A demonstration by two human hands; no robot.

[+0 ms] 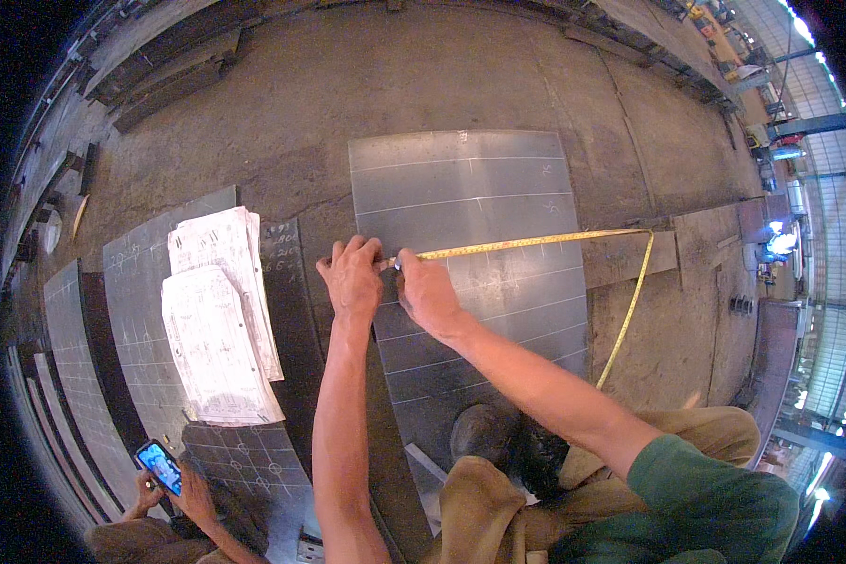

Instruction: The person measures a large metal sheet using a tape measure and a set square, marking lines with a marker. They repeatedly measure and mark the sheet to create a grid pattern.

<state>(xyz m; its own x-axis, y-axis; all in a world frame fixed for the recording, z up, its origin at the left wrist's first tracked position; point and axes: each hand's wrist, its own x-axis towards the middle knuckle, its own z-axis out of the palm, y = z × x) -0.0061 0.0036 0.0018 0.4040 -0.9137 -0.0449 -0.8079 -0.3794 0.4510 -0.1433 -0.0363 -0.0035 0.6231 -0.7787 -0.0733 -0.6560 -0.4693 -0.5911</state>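
Observation:
A yellow tape measure [517,243] stretches across a grey metal plate [461,169] ruled with several thin white lines. Its blade runs past the plate's right side, then bends back towards my knee. At the plate's left edge, my left hand [352,277] is closed, fingertips pinching the tape's end. Just beside it, my right hand [430,293] is closed over the blade. A small pale thing shows at the right fingertips, too small to name. The tape's case is out of sight.
Printed paper sheets [221,348] lie on another marked plate [141,273] to the left. A person's hands [193,498] hold a phone [160,467] at lower left. My dark shoe [484,434] rests on the near part of the plate. Steel beams [179,75] lie at the back.

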